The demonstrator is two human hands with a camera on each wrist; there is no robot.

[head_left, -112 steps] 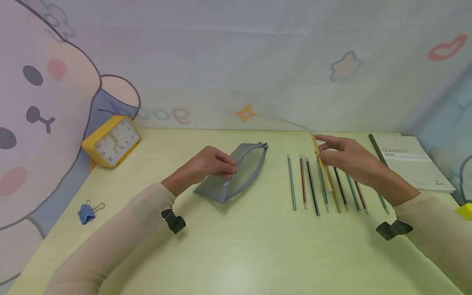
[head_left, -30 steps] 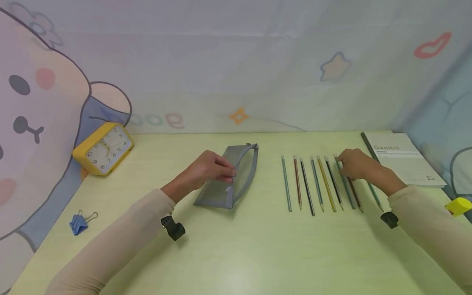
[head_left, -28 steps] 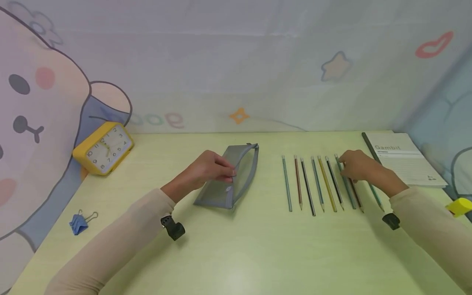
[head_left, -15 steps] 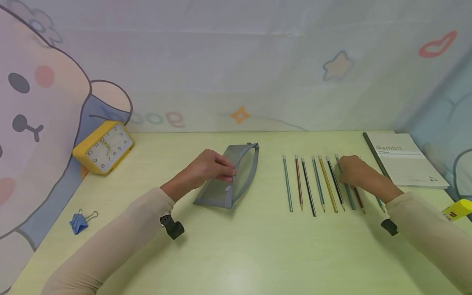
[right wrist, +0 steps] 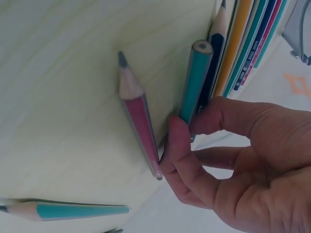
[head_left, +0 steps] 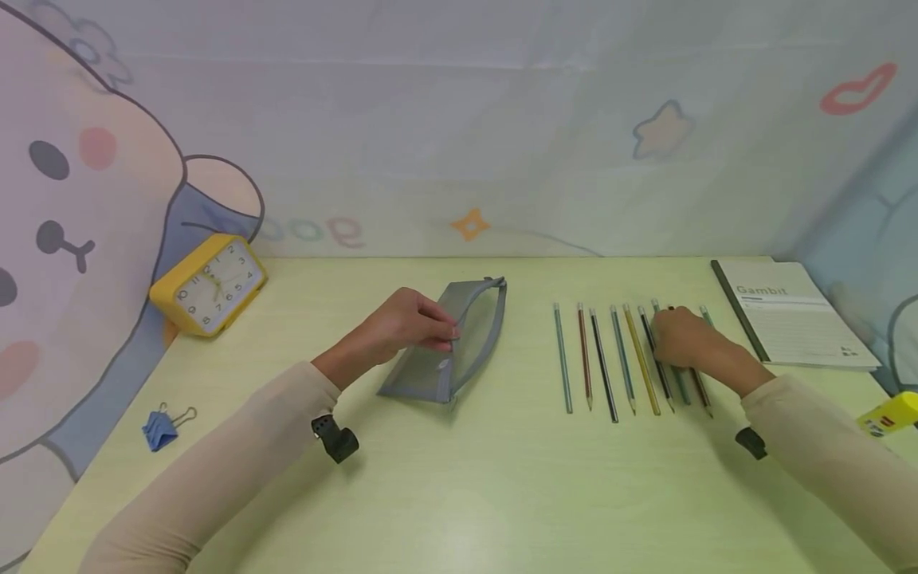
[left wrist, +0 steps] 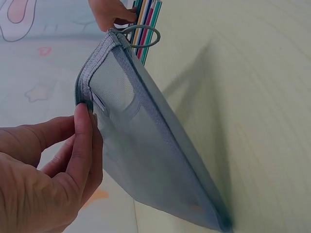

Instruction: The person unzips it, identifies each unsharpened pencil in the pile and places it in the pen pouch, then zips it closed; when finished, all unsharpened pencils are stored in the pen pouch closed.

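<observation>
In the head view, my left hand [head_left: 416,320] pinches the upper edge of a grey mesh zip pouch [head_left: 423,371], whose mouth gapes to the right. The left wrist view shows thumb and fingers on the pouch's zip edge [left wrist: 85,80]. Right of it lies a row of pencils [head_left: 602,363] in teal, red, black and yellow. My right hand [head_left: 688,339] is at the right part of that row. In the right wrist view its thumb and fingers pinch a teal pencil [right wrist: 196,80] with a flat end; a dark pencil [right wrist: 216,53] and a red pencil [right wrist: 141,126] lie beside it.
A yellow clock [head_left: 208,285] stands at the back left, with a blue binder clip [head_left: 161,430] nearer the front. At right lie a notebook [head_left: 799,319] and a yellow tube [head_left: 889,413]. A printed cloth [head_left: 402,143] hangs behind the table.
Earlier my right hand held a yellow pencil above the row; that pencil is no longer in it. The hand has since come down on a teal pencil. My left hand stays on the pouch.
</observation>
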